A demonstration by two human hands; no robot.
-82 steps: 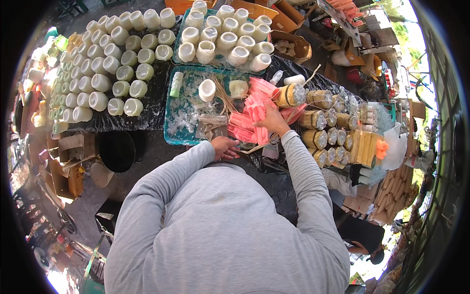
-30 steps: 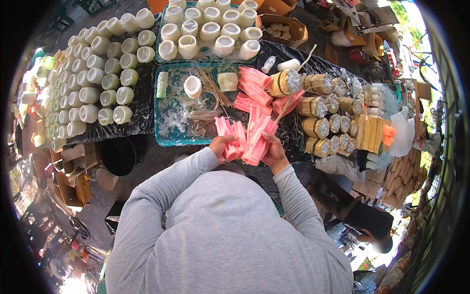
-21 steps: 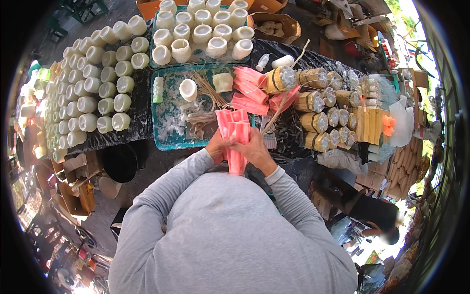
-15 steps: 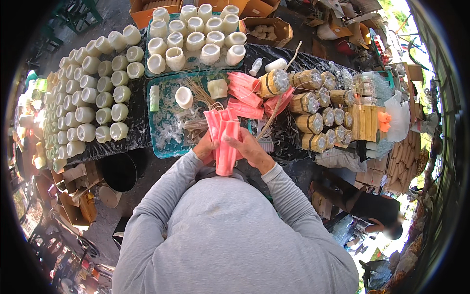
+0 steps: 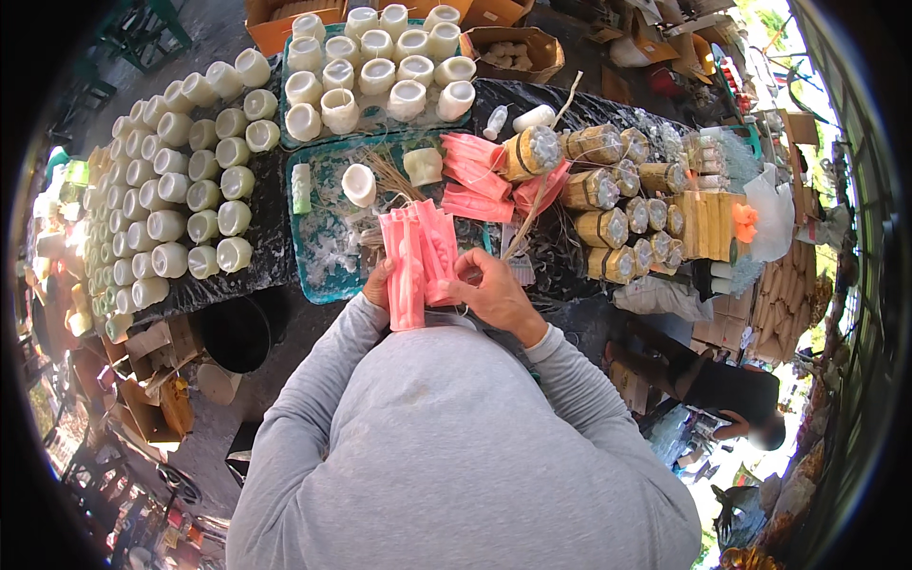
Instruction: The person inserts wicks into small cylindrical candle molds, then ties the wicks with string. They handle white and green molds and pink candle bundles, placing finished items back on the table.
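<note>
Close in front of my body I hold a pink rubber mould [image 5: 407, 275], spread apart into long sections with grooved, hollowed inner faces. My left hand [image 5: 378, 283] is closed around its left side, most of the fingers hidden behind it. My right hand [image 5: 502, 296] pinches the right section's edge between thumb and fingers. More pink rubber moulds [image 5: 478, 178] lie just beyond, on the right part of the green tray [image 5: 297, 249]. Nearby on that tray are a white wax cup [image 5: 359, 185], a pale wax piece [image 5: 423, 167] and a bundle of dry stalks [image 5: 388, 174].
Rows of pale wax cups [image 5: 165, 225] cover the left table. A second tray [image 5: 399, 125] of cups stands behind. To the right sit banded yellowish cylinders [image 5: 591, 190] and a long thin stick [image 5: 541, 195]. Another person [image 5: 727, 394] is at lower right.
The pink mould has been spread wider, its sections now apart with the inner faces showing. My left hand has shifted left and my right hand slightly right, fingers now at the edge.
</note>
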